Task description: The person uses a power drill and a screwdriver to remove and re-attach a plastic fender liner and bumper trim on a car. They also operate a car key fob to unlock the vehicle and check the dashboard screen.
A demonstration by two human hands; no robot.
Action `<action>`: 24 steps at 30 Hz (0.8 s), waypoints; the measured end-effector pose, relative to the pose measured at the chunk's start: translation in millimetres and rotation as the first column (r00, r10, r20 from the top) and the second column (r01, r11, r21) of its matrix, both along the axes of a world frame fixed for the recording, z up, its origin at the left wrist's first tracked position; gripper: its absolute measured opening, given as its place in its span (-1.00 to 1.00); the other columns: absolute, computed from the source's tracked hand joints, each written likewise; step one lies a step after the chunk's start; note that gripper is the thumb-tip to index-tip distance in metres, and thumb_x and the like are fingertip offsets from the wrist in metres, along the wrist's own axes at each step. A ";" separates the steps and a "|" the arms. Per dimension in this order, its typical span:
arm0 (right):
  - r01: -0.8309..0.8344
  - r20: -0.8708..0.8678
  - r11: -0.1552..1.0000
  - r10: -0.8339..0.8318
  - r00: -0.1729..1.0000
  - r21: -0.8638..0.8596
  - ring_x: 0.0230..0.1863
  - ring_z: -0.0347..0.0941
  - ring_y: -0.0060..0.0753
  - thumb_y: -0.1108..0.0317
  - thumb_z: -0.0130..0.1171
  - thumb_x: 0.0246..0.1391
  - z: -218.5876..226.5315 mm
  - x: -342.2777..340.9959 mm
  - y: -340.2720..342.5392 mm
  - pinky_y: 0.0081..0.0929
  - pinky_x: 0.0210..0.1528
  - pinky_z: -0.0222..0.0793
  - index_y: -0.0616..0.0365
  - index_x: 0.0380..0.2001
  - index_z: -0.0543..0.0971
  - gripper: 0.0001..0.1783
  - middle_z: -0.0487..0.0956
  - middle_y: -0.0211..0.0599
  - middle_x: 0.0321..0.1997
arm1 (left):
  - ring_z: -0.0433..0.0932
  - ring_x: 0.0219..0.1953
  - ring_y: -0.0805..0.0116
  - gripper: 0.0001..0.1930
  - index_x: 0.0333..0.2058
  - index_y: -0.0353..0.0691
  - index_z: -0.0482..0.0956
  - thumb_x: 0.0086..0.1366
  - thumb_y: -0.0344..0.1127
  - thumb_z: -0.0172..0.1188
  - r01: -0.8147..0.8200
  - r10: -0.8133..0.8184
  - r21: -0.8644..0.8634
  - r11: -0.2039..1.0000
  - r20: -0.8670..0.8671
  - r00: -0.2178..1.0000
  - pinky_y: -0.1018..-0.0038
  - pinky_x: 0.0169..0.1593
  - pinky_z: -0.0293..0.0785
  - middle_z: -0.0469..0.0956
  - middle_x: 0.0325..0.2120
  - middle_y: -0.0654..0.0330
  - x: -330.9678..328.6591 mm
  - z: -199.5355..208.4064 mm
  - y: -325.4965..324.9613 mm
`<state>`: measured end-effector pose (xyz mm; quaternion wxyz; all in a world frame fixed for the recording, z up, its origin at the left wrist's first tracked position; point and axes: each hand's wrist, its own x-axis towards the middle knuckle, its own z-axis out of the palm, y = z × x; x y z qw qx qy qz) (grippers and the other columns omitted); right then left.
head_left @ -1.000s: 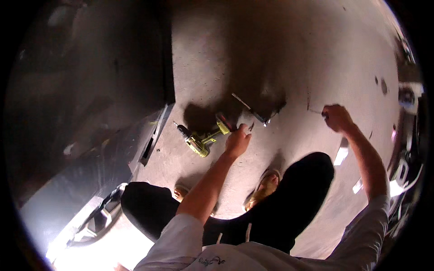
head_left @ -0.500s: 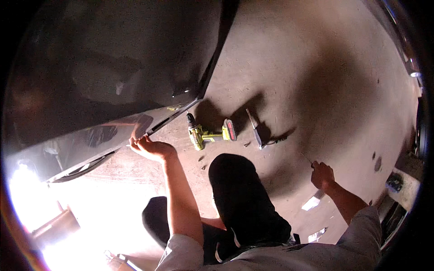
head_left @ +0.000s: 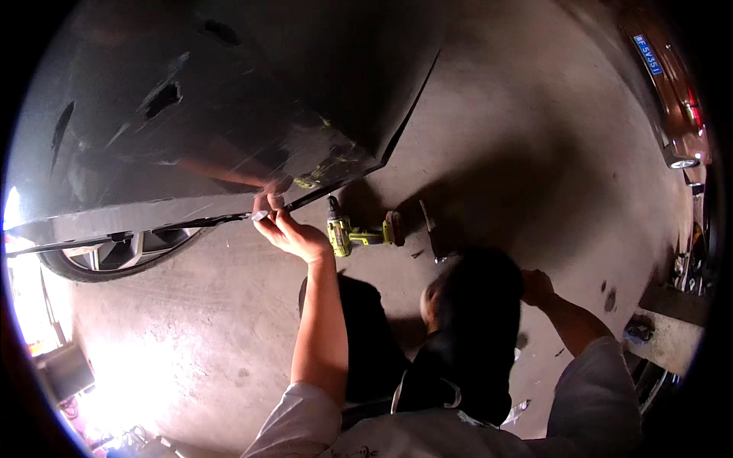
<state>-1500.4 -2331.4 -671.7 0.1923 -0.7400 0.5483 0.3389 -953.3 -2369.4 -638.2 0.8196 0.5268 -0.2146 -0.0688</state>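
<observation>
My left hand [head_left: 296, 235] is raised to the lower edge of a dark, scratched car body panel [head_left: 191, 172]. Its fingers are bent and closed at that edge, just ahead of the wheel [head_left: 130, 252]. A small pale spot shows at the fingertips; I cannot make out what it is. Low on my right side is my right hand [head_left: 537, 287], closed, its fingers partly behind my dark-clothed knee [head_left: 477, 328]. The thin-shafted tool like a screwdriver, seen in it half a second ago, is hidden now.
On the concrete floor lies a yellow-green cordless drill [head_left: 341, 235]. Right of it rests a dark-handled tool with a narrow metal end [head_left: 425, 212]. A brown car [head_left: 672, 99] stands at the far right. Bright light glares off the floor [head_left: 153, 374] at lower left.
My view has shifted, and more of the panel and wheel shows. The left hand stays at the panel's edge. My knee has come in front of the right hand's fingers.
</observation>
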 end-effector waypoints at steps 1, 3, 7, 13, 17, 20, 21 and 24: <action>0.019 -0.003 1.000 -0.019 1.000 0.009 -0.22 0.59 0.06 0.32 0.20 0.06 5.1 -2.7 -7.7 -0.09 -0.12 0.54 0.15 -0.20 0.63 -0.76 0.64 -0.01 -0.25 | 0.40 0.03 0.36 -0.82 -0.03 -0.24 0.41 0.45 -0.38 0.07 -0.095 0.096 0.021 0.995 -0.066 0.993 0.38 0.19 0.26 0.48 -0.03 0.18 -2.1 -2.0 -5.2; 0.109 0.017 0.994 -0.109 0.994 -0.010 -0.23 0.57 -0.05 0.34 0.21 0.08 10.8 -12.6 -31.0 -0.16 -0.13 0.53 0.17 -0.18 0.62 -0.76 0.63 -0.07 -0.26 | 0.39 -0.04 0.40 -0.84 -0.09 -0.21 0.37 0.41 -0.42 0.13 -0.164 0.166 0.035 0.986 -0.063 0.984 0.42 0.12 0.31 0.44 -0.13 0.22 -1.1 -17.2 -13.0; 0.472 0.284 0.872 -0.424 0.860 -0.130 -0.26 0.55 -0.26 0.38 0.22 0.13 33.9 -62.0 -84.2 -0.29 -0.16 0.50 0.21 -0.14 0.60 -0.76 0.62 -0.19 -0.27 | 0.40 0.00 0.36 -0.70 -0.02 -0.23 0.29 0.37 -0.43 0.19 -0.201 0.207 0.069 0.977 -0.092 0.974 0.39 0.19 0.31 0.42 -0.06 0.18 -5.0 -45.3 -17.5; 0.299 0.697 0.953 -0.183 0.693 -0.047 -0.25 0.50 -0.50 0.52 0.21 0.12 137.3 13.6 -251.6 -0.43 -0.19 0.44 0.29 -0.05 0.57 -0.71 0.60 -0.28 -0.27 | 0.30 0.15 0.24 -0.25 0.34 -0.35 0.03 0.26 -0.46 0.24 -0.394 0.399 0.071 0.916 -0.073 0.914 0.37 0.27 0.25 0.20 0.23 0.02 -25.8 -42.3 -52.4; -0.296 0.806 0.941 0.300 0.511 -0.162 -0.17 0.56 -0.35 0.56 0.21 -0.02 208.8 143.8 -330.8 -0.47 -0.08 0.47 0.31 -0.11 0.62 -0.67 0.57 -0.19 -0.15 | 0.28 0.15 0.25 -0.35 0.23 -0.33 0.19 0.18 -0.51 0.21 -0.623 0.631 0.223 0.749 0.047 0.775 0.31 0.30 0.19 0.23 0.13 0.08 -49.8 -40.0 -65.3; -0.595 0.862 0.774 0.436 0.258 -0.214 -0.11 0.60 -0.21 0.60 0.24 -0.11 218.2 206.7 -361.5 -0.44 -0.06 0.51 0.28 -0.16 0.65 -0.66 0.60 -0.17 -0.11 | 0.35 0.10 0.17 -0.64 0.01 -0.31 0.42 0.21 -0.49 0.16 -0.711 0.709 0.361 0.603 0.168 0.685 0.27 0.31 0.16 0.37 -0.04 0.07 -69.7 -56.4 -74.1; -0.640 0.875 0.731 0.446 0.187 -0.235 -0.12 0.61 -0.20 0.61 0.26 -0.13 218.3 227.5 -368.4 -0.42 -0.07 0.53 0.28 -0.17 0.64 -0.65 0.61 -0.16 -0.11 | 0.36 0.12 0.14 -0.70 -0.05 -0.32 0.45 0.22 -0.50 0.13 -0.764 0.729 0.339 0.549 0.255 0.636 0.25 0.31 0.17 0.40 -0.04 0.05 -69.2 -66.5 -75.4; -0.705 0.858 0.613 0.513 0.013 -0.356 -0.14 0.65 -0.15 0.62 0.34 -0.18 215.3 247.2 -372.6 -0.38 -0.09 0.58 0.28 -0.17 0.62 -0.61 0.65 -0.06 -0.10 | 0.41 0.14 0.06 -0.74 -0.08 -0.41 0.48 0.26 -0.50 0.05 -0.799 0.673 0.360 0.481 0.433 0.600 0.27 0.28 0.23 0.46 0.02 -0.03 -82.5 -60.5 -86.8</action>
